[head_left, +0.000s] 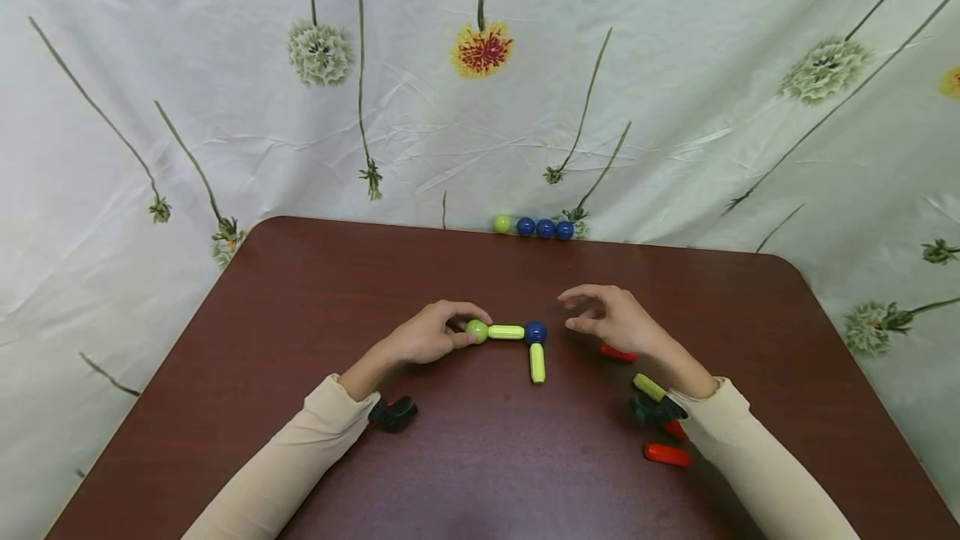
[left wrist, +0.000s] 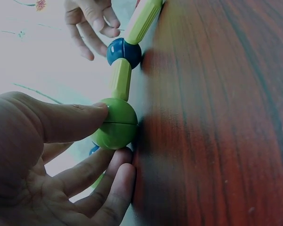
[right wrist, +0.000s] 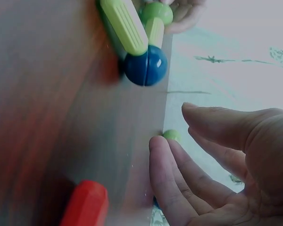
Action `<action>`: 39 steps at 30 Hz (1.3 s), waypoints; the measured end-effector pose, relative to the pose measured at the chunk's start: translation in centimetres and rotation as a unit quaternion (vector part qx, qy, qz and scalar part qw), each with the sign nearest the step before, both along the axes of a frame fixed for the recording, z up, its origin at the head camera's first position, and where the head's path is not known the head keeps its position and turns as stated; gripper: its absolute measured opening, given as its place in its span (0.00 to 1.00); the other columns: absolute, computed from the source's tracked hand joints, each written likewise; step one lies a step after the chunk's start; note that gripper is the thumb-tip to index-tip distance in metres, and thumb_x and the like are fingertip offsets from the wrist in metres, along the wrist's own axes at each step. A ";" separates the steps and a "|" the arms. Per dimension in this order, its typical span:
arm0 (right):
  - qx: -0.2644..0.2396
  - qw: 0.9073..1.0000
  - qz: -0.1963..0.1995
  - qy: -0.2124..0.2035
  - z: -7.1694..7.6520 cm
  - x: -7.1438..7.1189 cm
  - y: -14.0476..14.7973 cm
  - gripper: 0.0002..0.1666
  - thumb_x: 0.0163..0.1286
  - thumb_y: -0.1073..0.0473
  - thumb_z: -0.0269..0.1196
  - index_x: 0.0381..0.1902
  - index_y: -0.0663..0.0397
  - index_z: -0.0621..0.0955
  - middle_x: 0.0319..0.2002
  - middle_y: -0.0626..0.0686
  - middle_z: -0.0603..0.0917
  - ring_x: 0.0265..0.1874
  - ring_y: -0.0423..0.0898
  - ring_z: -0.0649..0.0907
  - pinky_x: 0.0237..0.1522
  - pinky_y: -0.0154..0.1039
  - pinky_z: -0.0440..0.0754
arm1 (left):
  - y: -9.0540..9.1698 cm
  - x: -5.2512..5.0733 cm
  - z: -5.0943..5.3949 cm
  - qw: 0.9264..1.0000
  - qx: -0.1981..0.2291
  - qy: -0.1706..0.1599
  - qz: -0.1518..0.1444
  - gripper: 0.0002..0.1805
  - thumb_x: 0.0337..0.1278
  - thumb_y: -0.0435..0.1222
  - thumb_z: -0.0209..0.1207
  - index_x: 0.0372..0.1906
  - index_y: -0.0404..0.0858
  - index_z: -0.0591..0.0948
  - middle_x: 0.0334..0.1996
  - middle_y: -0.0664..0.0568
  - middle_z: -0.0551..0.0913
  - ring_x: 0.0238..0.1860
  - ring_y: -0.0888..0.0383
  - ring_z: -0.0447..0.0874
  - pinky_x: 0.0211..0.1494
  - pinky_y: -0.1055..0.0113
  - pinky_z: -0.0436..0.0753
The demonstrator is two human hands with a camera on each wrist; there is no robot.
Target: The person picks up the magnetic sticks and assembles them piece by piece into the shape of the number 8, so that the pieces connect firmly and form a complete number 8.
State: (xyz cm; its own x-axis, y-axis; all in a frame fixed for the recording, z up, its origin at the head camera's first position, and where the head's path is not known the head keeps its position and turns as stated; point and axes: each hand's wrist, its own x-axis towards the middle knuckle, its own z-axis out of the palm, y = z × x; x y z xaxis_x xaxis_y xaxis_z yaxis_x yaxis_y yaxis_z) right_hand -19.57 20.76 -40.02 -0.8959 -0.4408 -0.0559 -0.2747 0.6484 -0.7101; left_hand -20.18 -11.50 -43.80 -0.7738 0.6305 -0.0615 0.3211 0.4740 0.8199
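My left hand [head_left: 431, 333] pinches a green ball [head_left: 477, 330] between thumb and fingers; the left wrist view shows the same ball [left wrist: 115, 123] in its grip. From that ball a yellow-green rod [head_left: 506, 332] runs right to a blue ball [head_left: 536, 332]. A second yellow-green rod [head_left: 537, 363] extends from the blue ball toward the near edge. To the right of the blue ball, my right hand [head_left: 617, 322] is raised with its fingers apart, holding nothing. In the right wrist view the blue ball [right wrist: 146, 66] is apart from the fingertips.
One green ball [head_left: 502, 224] and several blue balls [head_left: 545, 228] line the table's far edge. Under and beside my right forearm lie red rods [head_left: 667, 455] and a yellow-green rod [head_left: 649, 387]. Something red shows by my left wrist. A flowered cloth [head_left: 420, 107] hangs behind the table [head_left: 337, 265].
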 end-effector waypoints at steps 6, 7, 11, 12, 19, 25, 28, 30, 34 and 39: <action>0.002 1.000 -0.012 0.006 0.2 -1.4 0.4 0.22 0.68 0.62 0.67 0.60 0.59 0.80 0.53 0.62 0.85 0.41 0.52 0.88 0.43 0.45 0.84 | 0.0 0.1 0.1 1.000 0.002 0.003 0.001 0.15 0.68 0.31 0.60 0.56 0.42 0.83 0.49 0.47 0.82 0.42 0.57 0.79 0.43 0.65 0.78; 0.002 1.000 -0.013 0.008 0.2 -1.7 0.5 0.22 0.69 0.62 0.67 0.60 0.59 0.80 0.53 0.63 0.85 0.42 0.53 0.88 0.43 0.45 0.84 | 0.0 0.1 0.1 1.000 0.002 0.001 0.002 0.15 0.68 0.31 0.60 0.56 0.42 0.83 0.49 0.47 0.82 0.42 0.57 0.79 0.43 0.65 0.78; 0.006 1.000 -0.017 0.016 0.4 -2.8 0.6 0.22 0.69 0.62 0.67 0.60 0.61 0.80 0.53 0.63 0.85 0.45 0.56 0.87 0.44 0.48 0.84 | 0.0 0.2 0.1 1.000 0.004 -0.003 0.004 0.15 0.68 0.31 0.60 0.56 0.42 0.83 0.49 0.47 0.82 0.41 0.57 0.79 0.42 0.65 0.78; 0.007 1.000 -0.018 0.016 0.5 -3.2 0.7 0.22 0.69 0.62 0.66 0.60 0.61 0.80 0.54 0.63 0.84 0.46 0.57 0.87 0.45 0.49 0.84 | 0.0 0.2 0.1 1.000 0.003 -0.004 0.004 0.15 0.68 0.31 0.60 0.56 0.42 0.83 0.49 0.47 0.82 0.41 0.57 0.79 0.42 0.65 0.78; 0.012 0.999 -0.030 0.019 0.6 -5.8 1.0 0.22 0.71 0.60 0.65 0.61 0.60 0.79 0.59 0.62 0.82 0.53 0.59 0.83 0.49 0.53 0.82 | 0.1 0.1 -0.1 1.000 -0.001 -0.007 0.009 0.15 0.68 0.32 0.60 0.56 0.44 0.83 0.49 0.48 0.82 0.41 0.57 0.79 0.42 0.66 0.78; -0.007 0.998 -0.059 0.004 1.2 -8.3 0.9 0.22 0.73 0.60 0.62 0.62 0.61 0.78 0.64 0.63 0.78 0.59 0.62 0.81 0.54 0.57 0.80 | 0.1 0.1 -0.1 1.000 0.004 -0.010 0.008 0.15 0.68 0.31 0.60 0.56 0.43 0.83 0.45 0.49 0.82 0.37 0.58 0.76 0.39 0.67 0.76; -0.010 0.997 -0.071 0.005 1.2 -9.5 0.8 0.22 0.74 0.61 0.62 0.62 0.63 0.78 0.64 0.63 0.77 0.59 0.63 0.80 0.55 0.57 0.80 | 0.0 0.0 -0.1 1.000 0.004 -0.007 0.007 0.15 0.68 0.31 0.60 0.56 0.43 0.83 0.45 0.48 0.82 0.37 0.58 0.76 0.39 0.67 0.76; -0.007 0.997 -0.080 0.008 1.1 -10.2 0.8 0.21 0.74 0.62 0.61 0.62 0.64 0.78 0.64 0.64 0.76 0.59 0.64 0.80 0.55 0.58 0.80 | 0.0 0.0 -0.1 1.000 0.003 -0.005 0.007 0.15 0.68 0.32 0.60 0.56 0.43 0.83 0.46 0.49 0.82 0.38 0.58 0.77 0.39 0.67 0.76; 0.003 0.995 -0.100 0.005 0.8 -11.3 0.7 0.21 0.75 0.62 0.60 0.62 0.63 0.78 0.65 0.65 0.75 0.60 0.64 0.79 0.55 0.59 0.79 | 0.1 0.1 0.0 1.000 0.003 -0.001 0.006 0.15 0.68 0.32 0.60 0.56 0.44 0.83 0.47 0.49 0.81 0.39 0.57 0.76 0.41 0.66 0.77; 0.014 0.993 -0.117 -0.013 0.2 -12.1 0.8 0.22 0.76 0.62 0.58 0.64 0.62 0.76 0.70 0.64 0.70 0.63 0.64 0.77 0.58 0.58 0.77 | 0.1 0.1 0.0 1.000 0.004 0.005 0.005 0.14 0.68 0.31 0.60 0.56 0.43 0.83 0.48 0.48 0.82 0.39 0.57 0.76 0.43 0.66 0.77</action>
State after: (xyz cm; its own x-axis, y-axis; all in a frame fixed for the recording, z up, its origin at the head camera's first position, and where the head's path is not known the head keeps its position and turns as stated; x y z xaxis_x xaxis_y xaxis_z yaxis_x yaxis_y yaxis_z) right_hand -31.67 21.53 -39.79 -0.9716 -0.2184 -0.0907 -0.0951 0.7120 -0.6957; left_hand -20.06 -11.40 -43.76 -0.7803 0.6235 -0.0491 0.3242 0.4703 0.8208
